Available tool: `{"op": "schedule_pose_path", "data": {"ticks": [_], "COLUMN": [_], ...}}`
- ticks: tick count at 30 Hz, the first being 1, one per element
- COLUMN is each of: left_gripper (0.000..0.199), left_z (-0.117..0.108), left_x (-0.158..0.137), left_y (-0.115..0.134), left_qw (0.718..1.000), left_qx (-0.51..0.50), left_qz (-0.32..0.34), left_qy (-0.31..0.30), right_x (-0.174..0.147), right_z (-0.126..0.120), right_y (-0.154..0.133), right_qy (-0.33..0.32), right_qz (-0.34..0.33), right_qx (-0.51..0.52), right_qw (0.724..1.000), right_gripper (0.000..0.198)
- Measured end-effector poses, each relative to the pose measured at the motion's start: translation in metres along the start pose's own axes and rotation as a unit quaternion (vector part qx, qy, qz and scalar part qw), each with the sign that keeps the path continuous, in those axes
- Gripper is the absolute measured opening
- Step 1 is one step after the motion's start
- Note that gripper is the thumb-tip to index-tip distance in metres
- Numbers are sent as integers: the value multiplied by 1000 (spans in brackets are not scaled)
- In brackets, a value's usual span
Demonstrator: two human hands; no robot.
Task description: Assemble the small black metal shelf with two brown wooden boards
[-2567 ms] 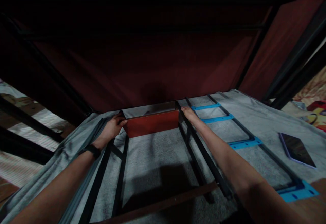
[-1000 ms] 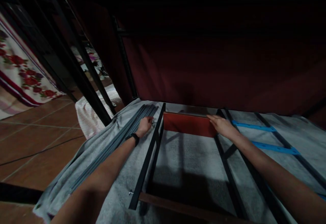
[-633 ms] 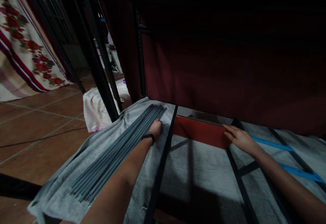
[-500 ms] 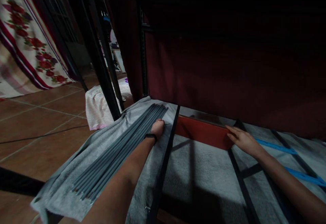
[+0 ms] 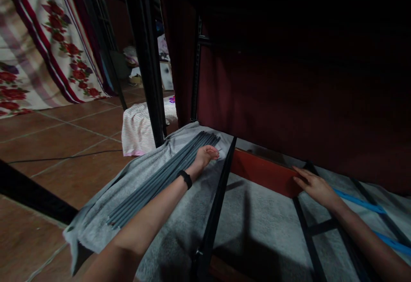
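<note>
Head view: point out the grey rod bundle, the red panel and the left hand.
grey rod bundle point(image 5: 160, 182), head view, mid-length of the rods.
red panel point(image 5: 261, 173), head view, middle of its face.
left hand point(image 5: 207, 155), head view, back of the hand.

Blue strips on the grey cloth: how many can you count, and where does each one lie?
2. One blue strip runs rightward just past the right hand; the other lies nearer the right edge, beside the forearm. More may be hidden outside the picture.

Left hand point(image 5: 205, 155) resting on the far end of grey rods point(image 5: 163, 177) along the left edge of a grey blanket point(image 5: 257, 226), right hand point(image 5: 316, 185) flat against a red board point(image 5: 261, 173) between black rails point(image 5: 216, 207).
</note>
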State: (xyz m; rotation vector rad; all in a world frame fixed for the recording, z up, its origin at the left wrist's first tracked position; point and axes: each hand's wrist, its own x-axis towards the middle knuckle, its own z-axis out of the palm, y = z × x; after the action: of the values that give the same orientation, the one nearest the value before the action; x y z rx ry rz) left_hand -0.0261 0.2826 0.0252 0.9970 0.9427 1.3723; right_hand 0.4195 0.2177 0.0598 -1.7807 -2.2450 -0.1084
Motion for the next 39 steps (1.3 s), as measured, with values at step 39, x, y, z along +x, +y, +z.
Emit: {"op": "schedule_pose_path", "data": {"ticks": [39], "left_gripper": [22], "left_z": [38], "left_x": [22], "left_y": [33], "left_qw": [858], "left_qx": [438], "left_qz": [259], "left_qy": [-70], "right_x": [0], "right_z": [-4], "right_y": [2], "right_qy": [-10], "right_qz": [-11], "right_qx": [-38], "right_qw": [999], "right_gripper": [58]}}
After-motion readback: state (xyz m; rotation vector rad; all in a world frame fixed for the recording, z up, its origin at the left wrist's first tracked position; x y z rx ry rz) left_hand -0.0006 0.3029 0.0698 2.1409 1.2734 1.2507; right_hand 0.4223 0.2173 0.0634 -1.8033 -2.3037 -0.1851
